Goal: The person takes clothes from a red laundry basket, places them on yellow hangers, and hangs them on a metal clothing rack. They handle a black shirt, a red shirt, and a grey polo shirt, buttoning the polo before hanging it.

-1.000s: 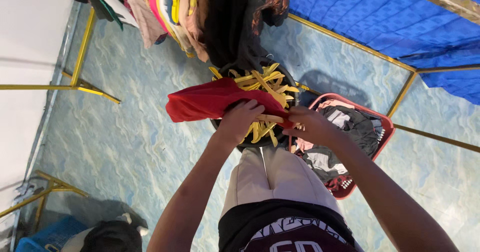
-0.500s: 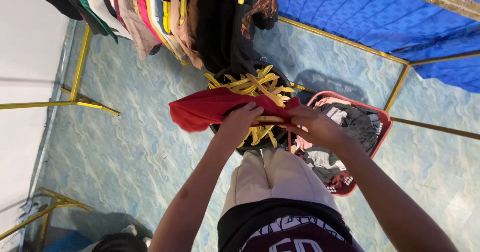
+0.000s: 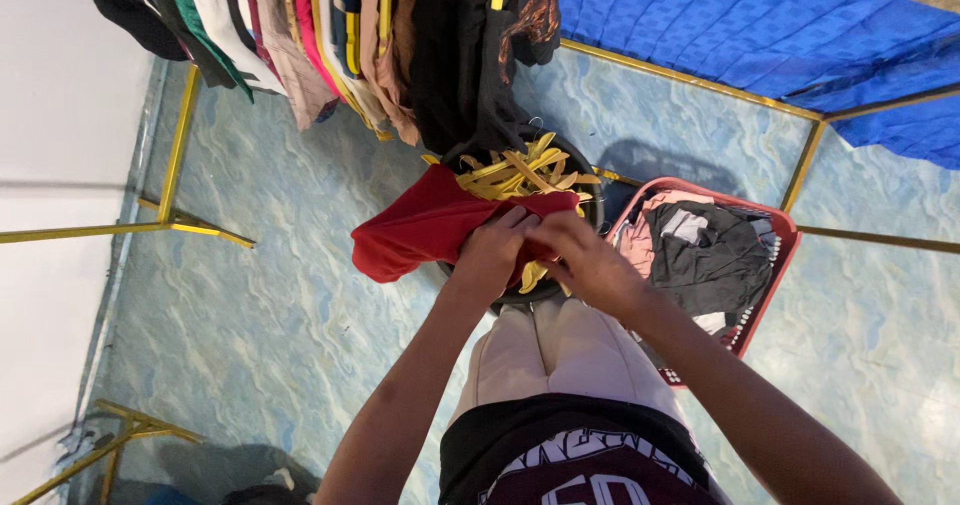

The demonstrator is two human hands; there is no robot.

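Note:
A red garment (image 3: 425,227) hangs in front of me, bunched between both hands. My left hand (image 3: 490,255) grips its edge from below, fingers closed on the cloth. My right hand (image 3: 585,257) meets it from the right and pinches the same edge. Just behind the hands stands a dark round bucket (image 3: 592,193) full of yellow hangers (image 3: 520,173). To the right sits a red laundry basket (image 3: 782,227) holding dark and pale clothes.
A row of hung clothes (image 3: 330,35) in many colours fills the top. Yellow metal rack frames (image 3: 180,155) stand at left and lower left. A blue tarpaulin (image 3: 760,35) covers the top right. The floor (image 3: 280,305) is pale blue patterned tile.
The red garment has shifted left and slightly lower with both hands still on it. My hands have come closer together at its edge.

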